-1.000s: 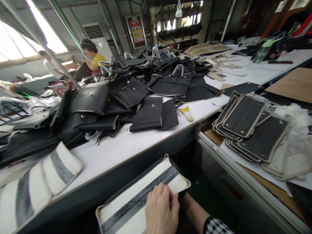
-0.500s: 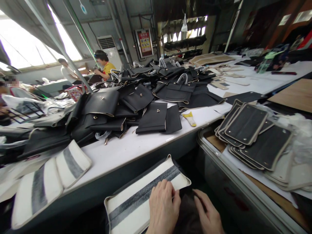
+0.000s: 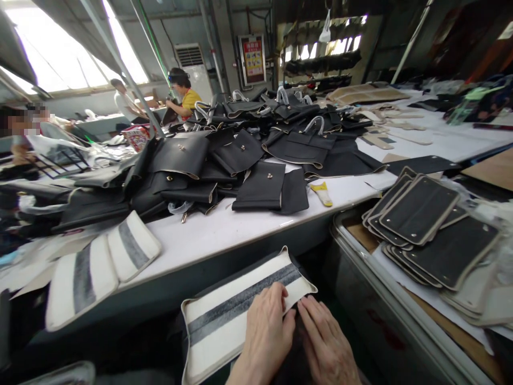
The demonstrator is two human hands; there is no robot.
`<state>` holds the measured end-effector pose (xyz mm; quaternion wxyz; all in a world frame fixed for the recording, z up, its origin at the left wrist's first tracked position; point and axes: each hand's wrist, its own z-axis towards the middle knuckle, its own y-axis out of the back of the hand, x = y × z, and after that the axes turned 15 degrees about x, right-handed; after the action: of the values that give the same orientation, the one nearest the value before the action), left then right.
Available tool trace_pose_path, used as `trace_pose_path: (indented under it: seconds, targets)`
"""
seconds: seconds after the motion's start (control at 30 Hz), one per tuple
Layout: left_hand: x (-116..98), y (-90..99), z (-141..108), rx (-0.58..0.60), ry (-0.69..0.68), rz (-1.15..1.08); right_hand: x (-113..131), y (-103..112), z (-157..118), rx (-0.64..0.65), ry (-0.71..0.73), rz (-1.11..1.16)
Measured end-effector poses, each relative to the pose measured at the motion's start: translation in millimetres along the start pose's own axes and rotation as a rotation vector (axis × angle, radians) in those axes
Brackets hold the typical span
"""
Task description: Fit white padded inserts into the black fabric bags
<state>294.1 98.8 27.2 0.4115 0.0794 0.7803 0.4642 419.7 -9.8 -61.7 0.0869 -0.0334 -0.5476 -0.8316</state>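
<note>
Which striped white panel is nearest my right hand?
The panel under your left hand, in front of the table; the other panels lie further left, across the table's edge.

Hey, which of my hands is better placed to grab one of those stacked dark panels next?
Probably your right hand: it is on the side nearer the stacked dark panels. Your left hand is farther off, resting on the striped piece.

Nothing properly readable here tbh. The framed red poster point(image 3: 253, 60) on the back wall has pale characters across the top, too small and blurry to make out. Red marks on the grey bin point(image 3: 374, 321) at right are just a smudge.
</note>
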Motion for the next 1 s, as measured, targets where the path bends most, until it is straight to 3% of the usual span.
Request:
trace_pose_path:
  seconds: [0.1, 0.23, 0.53, 0.8, 1.0]
  targets:
    - [3.3, 9.0, -19.8, -0.021, -0.038, 0.008, 2.5, 1.3, 1.3, -0.011, -0.002, 0.006]
    - [9.8, 10.6, -35.8, 0.037, 0.036, 0.079, 5.2, -1.6, 2.4, -0.028, -0.035, 0.014]
    - [14.7, 13.5, -25.7, 0.102, 0.130, -0.016, 12.0, -4.5, 5.1, -0.061, -0.028, 0.044]
    - [12.4, 11.1, -23.6, 0.042, 0.179, -0.053, 28.5, -21.3, 9.3, -0.121, 0.095, 0.022]
    - [22.2, 17.4, -45.8, 0.046, 0.150, 0.095, 45.9, -20.9, 18.2, -0.172, 0.073, 0.024]
